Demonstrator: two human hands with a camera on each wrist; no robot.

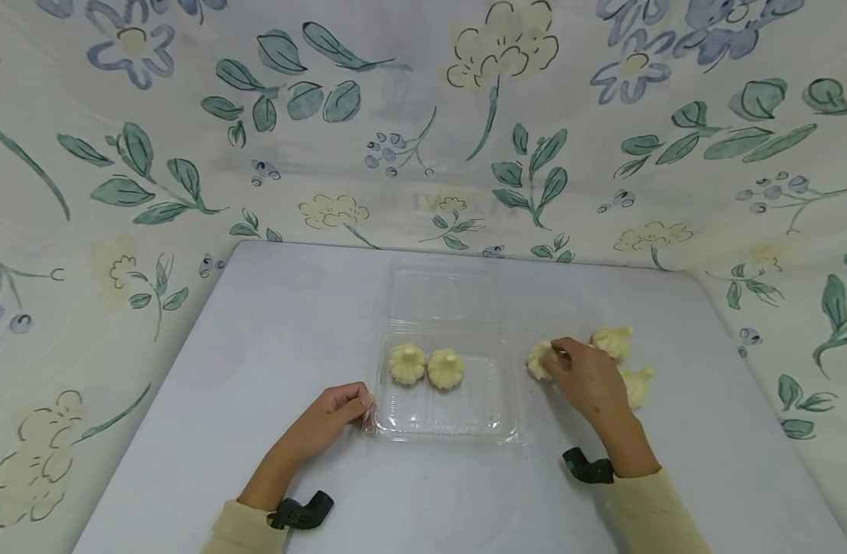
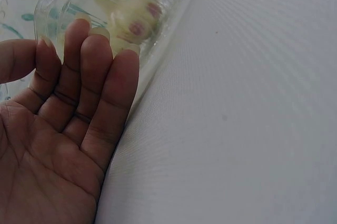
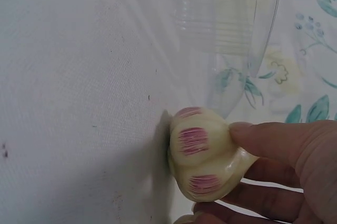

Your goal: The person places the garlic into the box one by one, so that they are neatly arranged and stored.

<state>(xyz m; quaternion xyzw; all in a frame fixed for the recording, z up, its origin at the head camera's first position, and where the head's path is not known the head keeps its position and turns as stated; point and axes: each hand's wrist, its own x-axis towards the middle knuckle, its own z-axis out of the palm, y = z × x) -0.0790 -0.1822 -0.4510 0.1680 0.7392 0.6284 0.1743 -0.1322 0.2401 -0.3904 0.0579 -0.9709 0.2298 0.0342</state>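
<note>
Pinching one garlic [image 1: 539,362] off the worktop [image 1: 271,338] with right hand [image 1: 589,385] fingers [image 3: 263,134], just right of the open clamshell [image 1: 445,419]. Braced that box with left hand [image 1: 329,419], straight fingers [image 2: 95,71] pressed together against its corner so no sliding. Two bulbs [image 1: 426,366] inside already, two more [image 1: 624,362] loose beside.

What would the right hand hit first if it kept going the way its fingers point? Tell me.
The right hand pinches a garlic bulb and points left, toward the clear plastic container. Its right wall would likely come first, though depth is hard to judge.
</note>
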